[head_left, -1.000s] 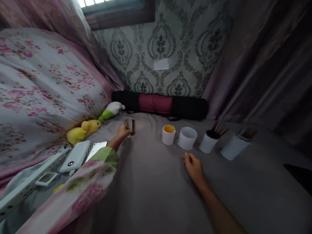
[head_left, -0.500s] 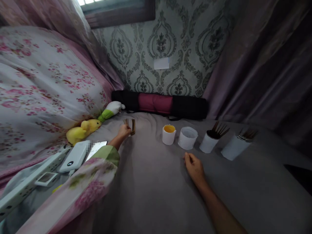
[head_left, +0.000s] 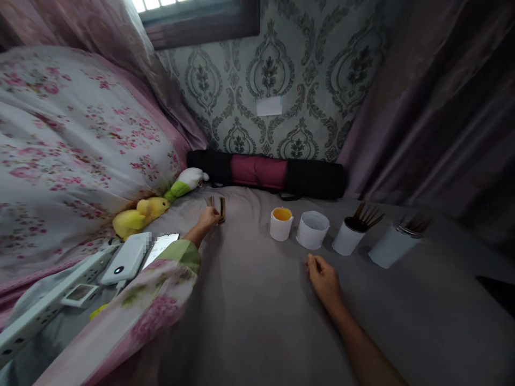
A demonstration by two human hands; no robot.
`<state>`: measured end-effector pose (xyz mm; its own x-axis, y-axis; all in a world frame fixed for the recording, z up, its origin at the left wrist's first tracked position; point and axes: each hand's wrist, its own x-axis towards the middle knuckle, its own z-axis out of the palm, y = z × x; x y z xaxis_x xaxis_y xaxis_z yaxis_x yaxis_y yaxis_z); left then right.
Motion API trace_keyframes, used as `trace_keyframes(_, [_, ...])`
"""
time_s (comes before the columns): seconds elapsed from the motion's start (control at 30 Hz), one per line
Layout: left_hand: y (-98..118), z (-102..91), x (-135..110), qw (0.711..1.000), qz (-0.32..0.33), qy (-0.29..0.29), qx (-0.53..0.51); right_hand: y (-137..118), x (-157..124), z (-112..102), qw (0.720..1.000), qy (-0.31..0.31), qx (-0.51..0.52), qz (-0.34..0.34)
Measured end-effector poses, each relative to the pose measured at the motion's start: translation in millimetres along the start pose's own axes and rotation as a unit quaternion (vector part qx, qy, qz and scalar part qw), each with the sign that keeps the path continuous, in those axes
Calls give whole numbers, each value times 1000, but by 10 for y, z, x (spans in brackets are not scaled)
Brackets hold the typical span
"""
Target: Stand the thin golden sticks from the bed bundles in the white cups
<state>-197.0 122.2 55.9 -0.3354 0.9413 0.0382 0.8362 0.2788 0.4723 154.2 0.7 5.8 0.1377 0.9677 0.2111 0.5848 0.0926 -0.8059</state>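
My left hand [head_left: 208, 216] reaches to the far left of the grey sheet, its fingers pinched together at a small group of thin brown sticks [head_left: 222, 208]. More stick ends show just behind the knuckles; whether any are between the fingertips is hidden. My right hand [head_left: 325, 276] rests on the sheet with fingers curled in, and nothing shows in it. Beyond it stand a white cup with a yellow inside [head_left: 280, 227] and a wider white cup [head_left: 313, 231]. To their right, a white container [head_left: 346, 239] and a taller tilted one [head_left: 391, 249] hold several brown sticks.
A black and maroon roll bag [head_left: 257, 171] lies along the wall. At left are a yellow plush toy [head_left: 139, 215], a green-white plush toy [head_left: 187, 182], a white power bank [head_left: 127, 257], a phone [head_left: 163, 249] and a power strip [head_left: 52, 297]. A dark object [head_left: 497, 292] lies far right.
The whole view has shifted slightly, so everything sits a little further right. Both hands keep nearly the same places and poses; nothing has visibly been lifted or let go.
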Motion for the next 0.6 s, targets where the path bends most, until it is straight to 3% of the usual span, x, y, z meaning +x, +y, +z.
trace_keyframes(0.6, [6, 55, 53, 999, -15, -18, -29, 23, 10, 17, 1000, -3, 11, -3])
